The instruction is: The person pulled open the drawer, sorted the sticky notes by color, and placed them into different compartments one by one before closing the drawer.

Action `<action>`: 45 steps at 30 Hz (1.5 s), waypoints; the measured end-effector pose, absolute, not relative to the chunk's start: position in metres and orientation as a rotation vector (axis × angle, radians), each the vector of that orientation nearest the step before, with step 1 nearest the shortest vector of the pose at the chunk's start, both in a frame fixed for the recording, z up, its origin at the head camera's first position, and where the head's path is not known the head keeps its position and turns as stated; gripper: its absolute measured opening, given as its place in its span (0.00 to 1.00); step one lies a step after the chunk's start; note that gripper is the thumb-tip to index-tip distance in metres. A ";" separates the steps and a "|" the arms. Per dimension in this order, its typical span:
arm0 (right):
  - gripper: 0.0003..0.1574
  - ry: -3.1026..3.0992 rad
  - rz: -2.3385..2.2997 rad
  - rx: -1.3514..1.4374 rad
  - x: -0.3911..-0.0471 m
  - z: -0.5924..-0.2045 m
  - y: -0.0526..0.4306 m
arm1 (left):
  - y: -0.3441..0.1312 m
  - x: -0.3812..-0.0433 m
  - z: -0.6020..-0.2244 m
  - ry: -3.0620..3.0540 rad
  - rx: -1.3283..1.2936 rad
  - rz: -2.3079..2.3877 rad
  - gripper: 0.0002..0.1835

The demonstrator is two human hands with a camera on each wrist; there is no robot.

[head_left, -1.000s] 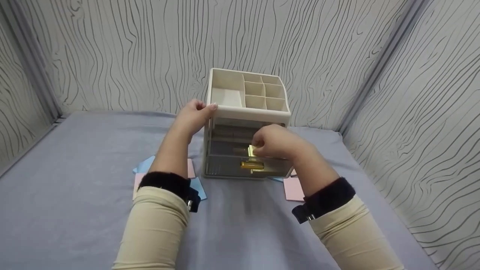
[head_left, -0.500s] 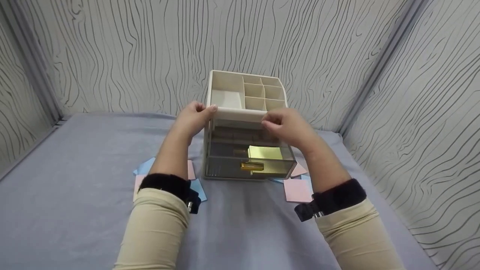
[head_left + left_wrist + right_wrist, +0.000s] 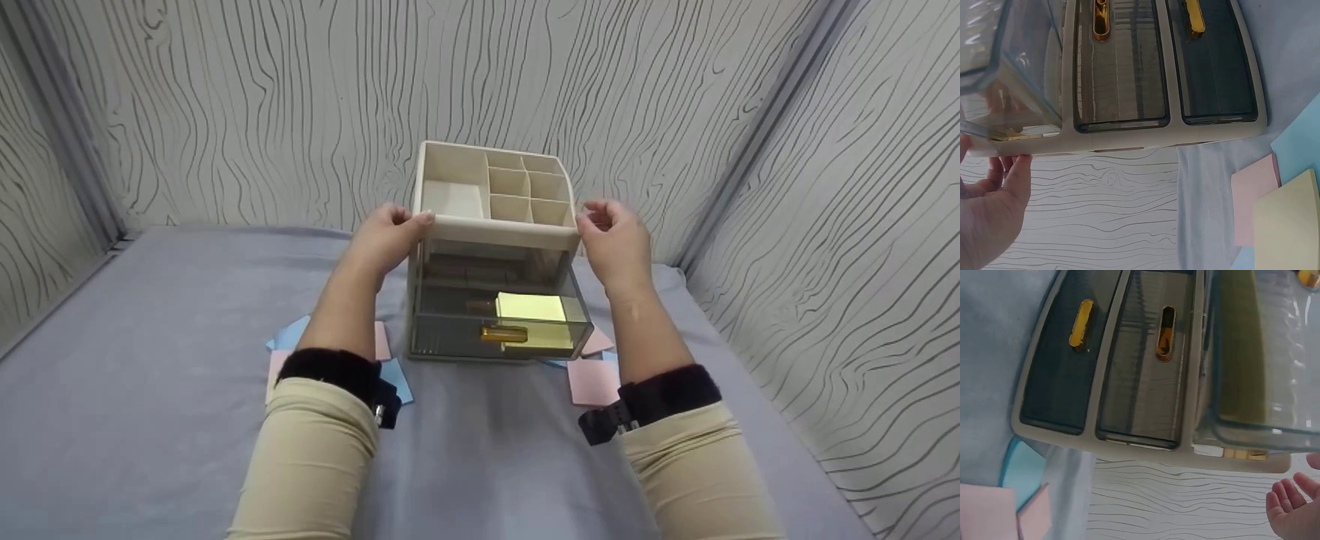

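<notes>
A cream desk organizer [image 3: 499,232] with an open compartment tray on top stands on the cloth. Its top smoky clear drawer [image 3: 450,336] is pulled out and holds a yellow sticky note pad [image 3: 531,307]. Both lower drawers [image 3: 1120,67] are closed, each with a gold handle. My left hand [image 3: 386,238] grips the organizer's upper left corner, thumb on the front rim and fingers along the side. At the upper right corner is my right hand [image 3: 619,244], fingers loosely bent and holding nothing. In the right wrist view that hand [image 3: 1297,509] is beside the organizer's side wall.
Pink sticky note pads [image 3: 594,382] and blue ones lie right of the organizer. To its left are more pads, including a blue pad [image 3: 396,379] and a pale yellow pad [image 3: 1289,219]. Patterned walls [image 3: 300,112] stand behind and at the sides.
My right hand has let go of the yellow sticky note pad in the drawer, risen, and moved right to the organizer's upper right corner. My left hand has stayed at its corner.
</notes>
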State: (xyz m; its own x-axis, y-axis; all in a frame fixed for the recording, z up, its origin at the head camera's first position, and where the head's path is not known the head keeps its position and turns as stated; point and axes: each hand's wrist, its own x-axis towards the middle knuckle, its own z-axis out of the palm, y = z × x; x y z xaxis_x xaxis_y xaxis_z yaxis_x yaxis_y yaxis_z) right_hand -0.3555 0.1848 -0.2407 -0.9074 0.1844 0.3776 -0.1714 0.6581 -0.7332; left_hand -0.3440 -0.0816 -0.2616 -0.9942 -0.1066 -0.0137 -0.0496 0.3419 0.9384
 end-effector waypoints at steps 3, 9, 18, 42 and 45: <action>0.23 -2.435 1.256 -0.070 -0.358 -0.249 0.187 | -0.080 -0.344 -0.262 -2.528 0.139 -1.773 0.25; 0.22 -2.371 1.517 -0.095 -0.363 -0.258 0.190 | -0.078 -0.345 -0.263 -2.523 0.117 -1.783 0.24; 0.24 -2.375 1.747 -0.046 -0.372 -0.262 0.193 | -0.078 -0.345 -0.262 -2.523 0.128 -1.794 0.23; 0.17 -2.296 1.868 -0.012 -0.379 -0.269 0.190 | -0.102 -0.342 -0.290 -2.607 0.033 -1.664 0.31; 0.18 -2.307 1.855 -0.006 -0.379 -0.268 0.191 | -0.111 -0.341 -0.300 -2.666 -0.003 -1.563 0.27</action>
State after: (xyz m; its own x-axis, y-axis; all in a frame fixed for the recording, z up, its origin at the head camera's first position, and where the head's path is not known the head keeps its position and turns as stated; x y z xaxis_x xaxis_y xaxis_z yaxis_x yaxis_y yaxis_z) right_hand -0.3792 0.1907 -0.2685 -0.9836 0.1159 0.1379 -0.1098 0.2210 -0.9691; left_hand -0.3412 -0.1108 -0.3001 -0.9987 -0.0243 0.0455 0.0278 0.4887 0.8720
